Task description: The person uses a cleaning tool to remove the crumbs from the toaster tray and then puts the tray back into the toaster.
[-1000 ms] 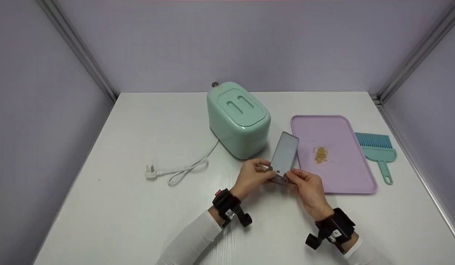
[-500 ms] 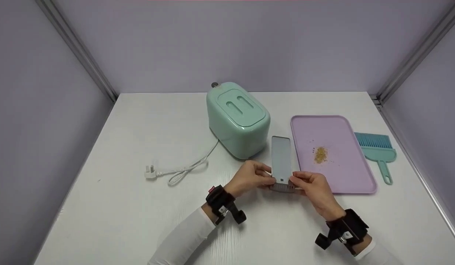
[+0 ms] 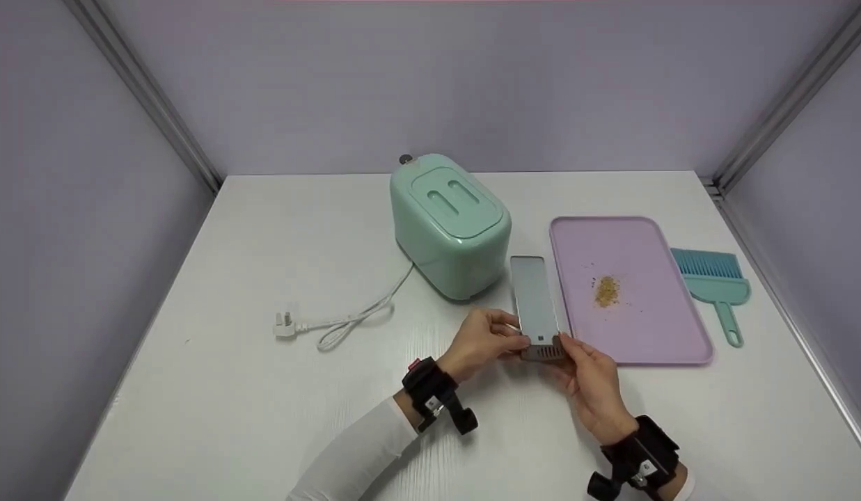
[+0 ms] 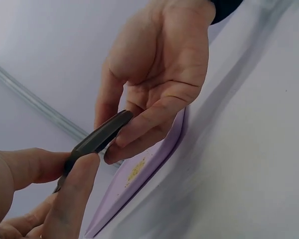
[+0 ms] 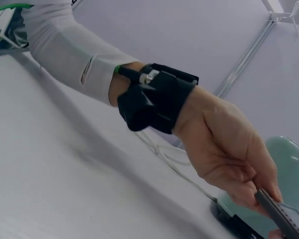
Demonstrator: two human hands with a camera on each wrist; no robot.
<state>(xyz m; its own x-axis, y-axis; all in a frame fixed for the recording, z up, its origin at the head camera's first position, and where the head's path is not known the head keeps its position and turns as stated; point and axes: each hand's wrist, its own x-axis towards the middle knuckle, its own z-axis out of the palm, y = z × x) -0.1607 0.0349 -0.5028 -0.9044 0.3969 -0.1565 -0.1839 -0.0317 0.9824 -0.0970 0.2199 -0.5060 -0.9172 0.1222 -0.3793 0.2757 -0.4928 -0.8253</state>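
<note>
A long, shallow toaster crumb tray [image 3: 534, 299] with a dark slotted end is held between both hands in the head view, its pale flat part pointing away from me. My left hand [image 3: 480, 342] pinches the left side by the slotted end, thumb on top. At the right corner of that same end, my right hand [image 3: 591, 383] grips with its thumb and fingers underneath. Edge-on in the left wrist view, the dark end [image 4: 97, 137] spans the two hands. Just beyond the left hand stands a mint-green toaster [image 3: 451, 226] with a lid over its top.
Right of the crumb tray lies a purple tray [image 3: 653, 327] bearing a small heap of crumbs [image 3: 606, 291]. A teal hand brush [image 3: 715, 289] lies beside it. The toaster's white cord and plug [image 3: 285, 325] rest on the left. Walls stand behind and at both sides.
The crumb tray has swung from slanting right to slanting slightly left, and its slotted end has come a little nearer me. Both hands keep hold; the right hand's grip has shifted beneath the corner.
</note>
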